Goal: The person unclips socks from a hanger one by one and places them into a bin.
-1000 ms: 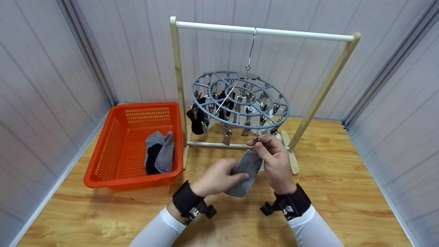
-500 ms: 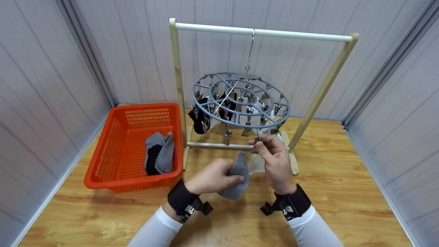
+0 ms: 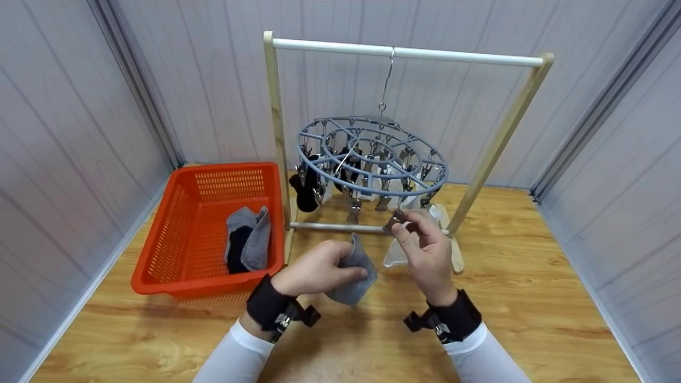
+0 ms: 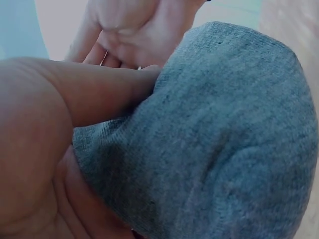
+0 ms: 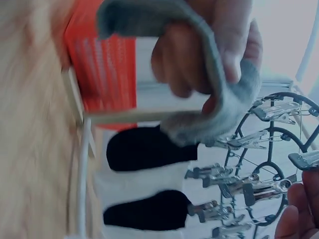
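A grey knit sock [image 3: 357,276] is held by my left hand [image 3: 319,268], the thumb pressed over it. The left wrist view shows the sock [image 4: 219,129] filling most of the picture. My right hand [image 3: 428,255] has its fingers and thumb at a metal clip [image 3: 392,222] under the near rim of the round grey-blue drying hanger [image 3: 340,178]. In the right wrist view the fingertips [image 5: 299,204] are at a clip [image 5: 305,160]. Black socks [image 5: 149,152] hang from other clips, and a pale cloth piece [image 3: 396,254] shows below and behind my right hand.
The hanger hooks over the white bar [image 3: 457,54] of a wooden-legged rack. To the left stands an orange basket [image 3: 181,250] with grey and black fabric [image 3: 250,239] inside. Panelled walls [image 3: 213,80] enclose the wooden surface [image 3: 521,298] on three sides.
My left hand has drawn the grey sock away from the clip, to the left. My right hand stays at the clip, its thumb now lower. The hanger has shifted slightly.
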A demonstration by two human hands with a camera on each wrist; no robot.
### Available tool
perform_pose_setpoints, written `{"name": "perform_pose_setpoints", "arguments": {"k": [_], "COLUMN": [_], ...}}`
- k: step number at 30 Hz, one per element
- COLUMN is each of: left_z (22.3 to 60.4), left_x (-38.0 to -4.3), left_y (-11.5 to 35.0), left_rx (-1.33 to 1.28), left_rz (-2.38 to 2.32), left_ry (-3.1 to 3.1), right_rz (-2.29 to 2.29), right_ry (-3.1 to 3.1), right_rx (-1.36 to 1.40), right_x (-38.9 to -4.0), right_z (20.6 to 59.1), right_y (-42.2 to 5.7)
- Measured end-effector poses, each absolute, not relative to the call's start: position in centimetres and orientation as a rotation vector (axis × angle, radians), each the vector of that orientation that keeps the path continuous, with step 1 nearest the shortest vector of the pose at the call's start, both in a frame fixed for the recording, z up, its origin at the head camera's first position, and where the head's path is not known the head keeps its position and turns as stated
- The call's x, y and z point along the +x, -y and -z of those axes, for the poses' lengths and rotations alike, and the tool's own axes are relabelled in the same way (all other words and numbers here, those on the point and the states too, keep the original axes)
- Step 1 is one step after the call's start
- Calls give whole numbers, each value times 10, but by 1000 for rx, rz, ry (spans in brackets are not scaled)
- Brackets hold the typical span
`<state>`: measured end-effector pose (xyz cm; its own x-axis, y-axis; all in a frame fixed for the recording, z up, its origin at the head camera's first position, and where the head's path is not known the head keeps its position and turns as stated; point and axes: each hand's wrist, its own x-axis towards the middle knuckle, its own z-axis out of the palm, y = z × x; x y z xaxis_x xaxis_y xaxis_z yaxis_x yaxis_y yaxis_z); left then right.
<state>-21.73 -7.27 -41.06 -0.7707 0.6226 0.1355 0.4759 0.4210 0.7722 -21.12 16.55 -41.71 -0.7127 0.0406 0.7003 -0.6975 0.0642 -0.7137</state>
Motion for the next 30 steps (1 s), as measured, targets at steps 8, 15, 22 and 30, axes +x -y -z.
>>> {"name": "perform_pose_setpoints", "arguments": {"k": [8, 15, 22, 30], "left_z": [403, 396, 386, 379], "left_x": [-219, -221, -225, -227], "left_y": [88, 103, 126, 157], "left_rx": [963, 911, 844, 673], "left_rz": [-1302, -1346, -1401, -1488], "left_ry": [-2527, -2524, -2537, -2631], "right_rz": [-1279, -1132, -1023, -949], "right_ry": [1728, 1611, 1557, 1638], "right_rx": [687, 635, 600, 626], "right_x": [-212, -215, -221, -230], "right_z": [410, 404, 398, 405], "right_y": [-172, -178, -181, -185]}}
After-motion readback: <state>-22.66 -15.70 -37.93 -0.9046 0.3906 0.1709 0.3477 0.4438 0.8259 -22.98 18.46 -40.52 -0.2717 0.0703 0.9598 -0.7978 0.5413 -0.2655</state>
